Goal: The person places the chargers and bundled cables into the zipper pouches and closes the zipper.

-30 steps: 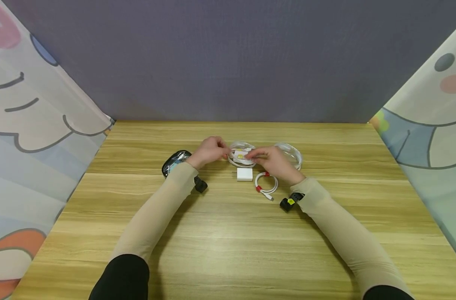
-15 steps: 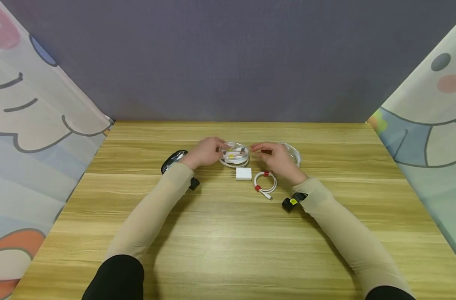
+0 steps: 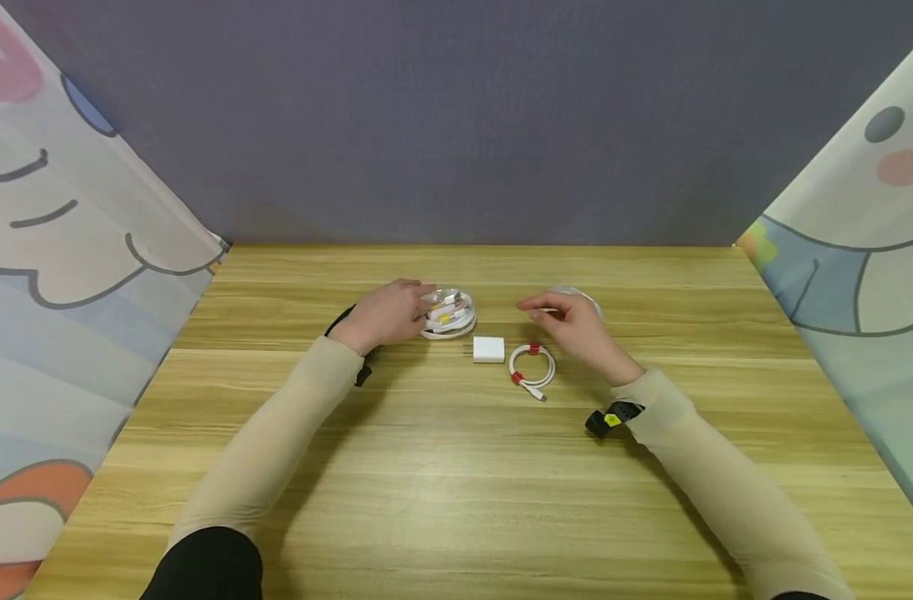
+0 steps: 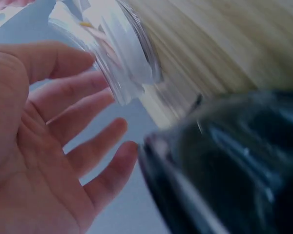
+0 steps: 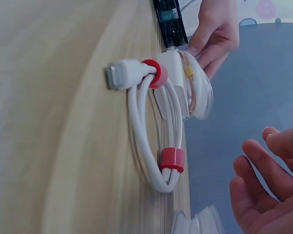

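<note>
A clear round case (image 3: 448, 315) with coiled white cables inside lies at the back middle. My left hand (image 3: 390, 315) is at its left side, thumb and index fingertips pinching its edge while the other fingers are spread in the left wrist view. My right hand (image 3: 569, 321) hovers with loosely bent fingers and nothing between them, in front of a second clear round item (image 3: 587, 298) that it partly hides. Between the hands sit a white charger plug (image 3: 489, 349) and a coiled white cable (image 5: 139, 126) with red straps.
A glossy black pouch (image 4: 234, 156) stands beside my left hand, mostly hidden by it in the head view. A grey panel (image 3: 456, 125) rises behind the wooden table (image 3: 456, 483). Printed cartoon sheets (image 3: 876, 225) flank both sides.
The clear case with cables has shifted left together with my left hand. My right hand has let go of it and drawn back to the right. The plug and strapped cable stay put.
</note>
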Demonstrator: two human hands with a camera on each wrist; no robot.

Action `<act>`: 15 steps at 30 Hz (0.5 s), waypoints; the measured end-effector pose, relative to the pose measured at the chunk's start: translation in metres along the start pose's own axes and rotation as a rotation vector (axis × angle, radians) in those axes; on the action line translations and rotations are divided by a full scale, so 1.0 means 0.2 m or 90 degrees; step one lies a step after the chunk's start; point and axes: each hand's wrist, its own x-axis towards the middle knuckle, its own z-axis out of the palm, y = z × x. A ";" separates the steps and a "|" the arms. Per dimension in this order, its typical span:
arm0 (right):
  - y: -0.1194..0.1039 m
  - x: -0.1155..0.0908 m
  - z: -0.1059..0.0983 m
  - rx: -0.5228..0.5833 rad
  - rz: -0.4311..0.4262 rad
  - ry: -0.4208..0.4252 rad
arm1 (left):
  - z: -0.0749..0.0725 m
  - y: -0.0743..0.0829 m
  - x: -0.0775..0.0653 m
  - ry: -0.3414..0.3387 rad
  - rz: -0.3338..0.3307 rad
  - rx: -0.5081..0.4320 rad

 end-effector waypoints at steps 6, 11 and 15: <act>0.00 -0.08 -0.04 0.016 -0.014 -0.014 | 0.00 0.00 -0.08 0.016 0.037 0.017; -0.01 -0.14 -0.07 0.006 -0.023 -0.015 | 0.00 0.02 -0.14 0.016 0.052 0.046; -0.02 -0.18 -0.08 -0.014 -0.019 -0.020 | 0.00 0.04 -0.19 0.024 0.058 0.068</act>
